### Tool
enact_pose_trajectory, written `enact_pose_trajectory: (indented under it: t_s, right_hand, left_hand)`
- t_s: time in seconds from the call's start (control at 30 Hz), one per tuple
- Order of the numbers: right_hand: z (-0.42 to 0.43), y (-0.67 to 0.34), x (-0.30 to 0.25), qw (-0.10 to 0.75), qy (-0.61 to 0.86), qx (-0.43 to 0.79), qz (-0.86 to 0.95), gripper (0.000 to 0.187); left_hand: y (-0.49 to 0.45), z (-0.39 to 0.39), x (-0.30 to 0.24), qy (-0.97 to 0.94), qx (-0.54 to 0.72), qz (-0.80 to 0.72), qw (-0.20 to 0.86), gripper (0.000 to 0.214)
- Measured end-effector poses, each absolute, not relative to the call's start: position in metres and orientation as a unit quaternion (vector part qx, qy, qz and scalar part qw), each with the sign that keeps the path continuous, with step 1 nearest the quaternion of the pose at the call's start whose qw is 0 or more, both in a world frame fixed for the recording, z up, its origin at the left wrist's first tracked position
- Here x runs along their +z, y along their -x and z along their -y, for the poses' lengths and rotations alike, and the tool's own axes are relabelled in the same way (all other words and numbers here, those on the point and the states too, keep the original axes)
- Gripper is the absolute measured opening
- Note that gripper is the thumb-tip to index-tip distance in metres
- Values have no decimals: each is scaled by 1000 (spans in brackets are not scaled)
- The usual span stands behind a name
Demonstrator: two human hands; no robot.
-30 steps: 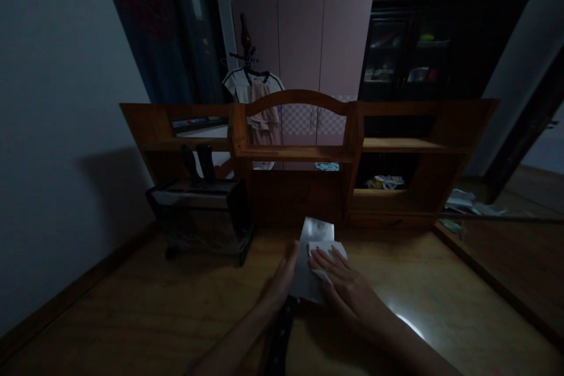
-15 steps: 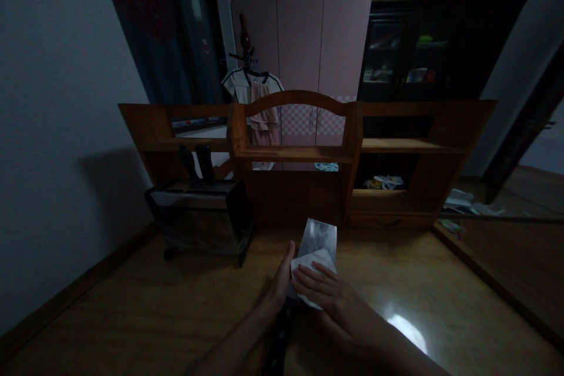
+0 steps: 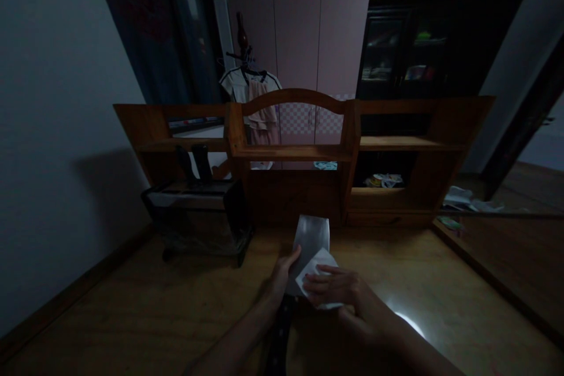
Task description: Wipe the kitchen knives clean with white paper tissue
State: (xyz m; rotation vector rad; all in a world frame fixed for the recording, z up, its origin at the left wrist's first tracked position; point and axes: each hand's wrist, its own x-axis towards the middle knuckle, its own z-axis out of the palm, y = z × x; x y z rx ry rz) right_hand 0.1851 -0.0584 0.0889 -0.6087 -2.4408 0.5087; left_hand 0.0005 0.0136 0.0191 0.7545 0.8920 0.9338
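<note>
A cleaver (image 3: pixel 312 241) with a broad steel blade and a black riveted handle (image 3: pixel 279 335) is held over the desk, its blade pointing away from me. My left hand (image 3: pixel 282 273) grips the blade from the left near the handle, thumb on the upper face and the other fingers hidden beneath. With my right hand (image 3: pixel 332 289) I press a folded white tissue (image 3: pixel 321 261) against the right part of the blade; the fingers lie flat over it. The handle hangs free of both hands, running toward the bottom of the view.
A black knife block (image 3: pixel 194 217) holding two dark-handled knives stands at the left of the wooden desk (image 3: pixel 132 311). Behind it rises a wooden shelf unit (image 3: pixel 291 155). A raised edge (image 3: pixel 493 276) borders the desk on the right. The room is dim.
My right hand and the tissue have slid right across the blade, baring more of its left side. The cleaver has shifted slightly left, my left thumb now lying over the blade.
</note>
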Motion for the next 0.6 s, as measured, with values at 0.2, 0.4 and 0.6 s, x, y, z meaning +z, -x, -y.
enact_pose_trajectory:
  t_s: [0.2, 0.4, 0.6]
  right_hand:
    - [52, -198, 78, 327, 222, 175, 902, 42]
    - [43, -209, 70, 333, 251, 155, 895, 37]
    - [32, -221, 65, 326, 312, 117, 885, 40]
  left_hand:
    - [4, -14, 16, -397, 419, -450, 682, 57]
    - [4, -11, 23, -411, 405, -464, 672, 58]
    - [2, -8, 25, -443, 397, -405, 695, 59]
